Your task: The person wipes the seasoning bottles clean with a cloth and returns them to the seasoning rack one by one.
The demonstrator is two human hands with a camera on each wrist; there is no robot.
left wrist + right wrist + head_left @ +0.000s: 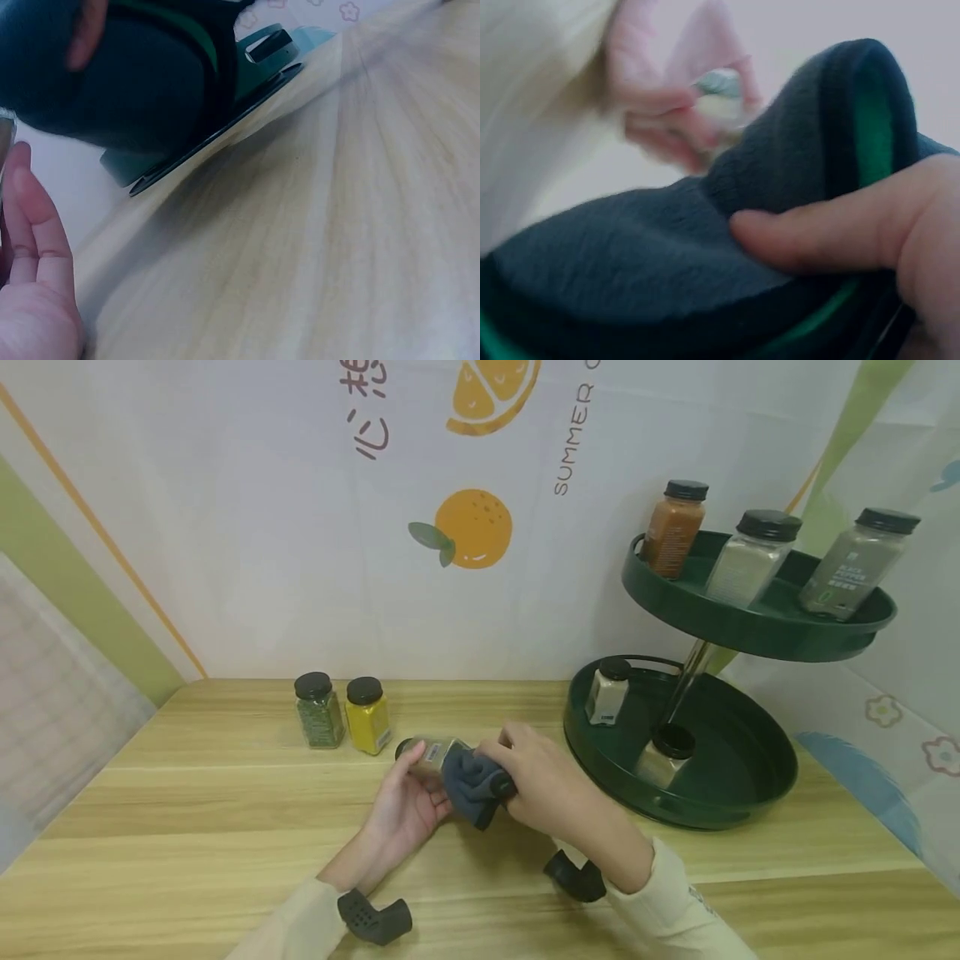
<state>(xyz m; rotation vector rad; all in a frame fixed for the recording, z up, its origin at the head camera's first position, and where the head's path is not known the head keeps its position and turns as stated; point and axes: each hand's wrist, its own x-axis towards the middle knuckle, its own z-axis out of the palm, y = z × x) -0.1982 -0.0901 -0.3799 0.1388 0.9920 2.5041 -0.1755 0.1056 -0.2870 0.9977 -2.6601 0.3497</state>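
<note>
- Left hand (pixel 411 810): holding a black-lidded clear jar (pixel 433 758), thumb on top and fingers below. The jar is on its side just above the table (pixel 210 827), lid toward the left. A small pale label shows on it; print too small to read.
- Right hand (pixel 536 777): gripping a bunched grey-blue cloth (pixel 468 781) against the jar's base end. The right wrist view shows dark edging and a green side to the cloth.
- Standing on the table, left and behind: 2 black-lidded jars side by side — a green-filled jar (pixel 320 722) and a yellow-filled jar (pixel 367 720). Label text illegible.
- Right side: a dark green 2-tier rack (pixel 750 631). Upper tier: 3 jars — an orange-brown jar (pixel 672 537), a pale jar (pixel 746 568) and a grey jar (pixel 853 568). The grey jar reads "BLACK PEPPER", with smaller characters beneath.
- Lower tier: 2 jars, a white-labelled jar (pixel 606 697) near the left rim and a squat-looking jar (pixel 662 764) beside the post; lettering not legible.
- Backdrop cloth (pixel 285 568): printed "SUMMER", a further letter cut off at the frame edge, Chinese characters and orange fruit drawings.
</note>
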